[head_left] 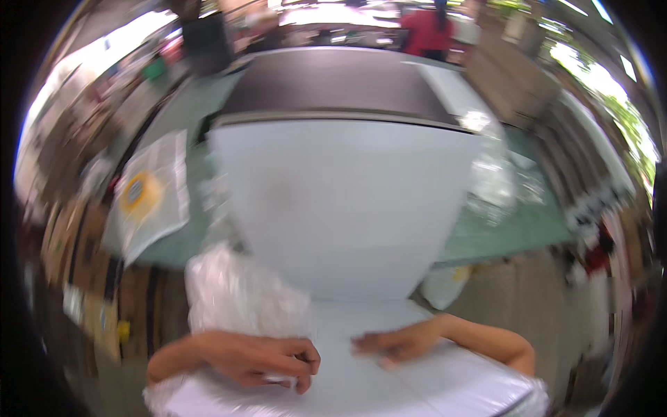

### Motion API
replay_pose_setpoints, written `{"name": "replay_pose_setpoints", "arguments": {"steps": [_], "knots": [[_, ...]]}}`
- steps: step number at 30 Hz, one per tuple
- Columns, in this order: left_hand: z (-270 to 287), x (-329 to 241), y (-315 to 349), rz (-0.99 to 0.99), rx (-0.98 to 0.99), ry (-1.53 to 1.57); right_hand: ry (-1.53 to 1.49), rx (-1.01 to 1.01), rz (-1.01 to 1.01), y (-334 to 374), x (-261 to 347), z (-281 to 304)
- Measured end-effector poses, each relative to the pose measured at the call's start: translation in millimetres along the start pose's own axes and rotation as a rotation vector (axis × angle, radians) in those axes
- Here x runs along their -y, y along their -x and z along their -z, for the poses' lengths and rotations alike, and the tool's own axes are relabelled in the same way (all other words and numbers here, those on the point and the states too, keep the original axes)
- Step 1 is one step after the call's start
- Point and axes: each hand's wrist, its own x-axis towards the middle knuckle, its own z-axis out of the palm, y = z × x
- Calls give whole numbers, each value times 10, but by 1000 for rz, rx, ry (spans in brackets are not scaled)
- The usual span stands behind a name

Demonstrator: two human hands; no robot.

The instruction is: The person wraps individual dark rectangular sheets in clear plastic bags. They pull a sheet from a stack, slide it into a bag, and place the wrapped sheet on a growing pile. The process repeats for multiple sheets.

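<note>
My left hand is closed, its fingers curled low over a white sheet or panel at the near edge. A small pale bit shows under its fingers, too unclear to name. To the right, my right hand lies with fingers stretched out over the same white surface, blurred by motion and apparently holding nothing. Crumpled clear plastic film bunches up just beyond my left hand, and more film edges the near surface. Farther off, a large pale panel stretches from the near sheet up to a dark flat board.
A green table spreads under the panel. On its left lies a clear plastic bag with a yellow tape roll. Clear film heaps at the right. Cardboard and stacked grey lengths stand far right. A person in red is at the back.
</note>
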Motion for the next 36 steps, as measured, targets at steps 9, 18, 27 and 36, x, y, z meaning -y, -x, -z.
{"name": "replay_pose_setpoints", "arguments": {"steps": [9,18,27,36], "knots": [[-141,1847,-152,398,-401,-420,464,-380,-250,-409,-1063,600],[592,298,-21,84,-1643,-467,-37,-524,-200,241,663,637],[457,450,-462,76,-1318,-338,22,-693,-25,-290,650,789],[521,464,-61,386,-1225,-589,-570,-922,162,-74,149,776]]}}
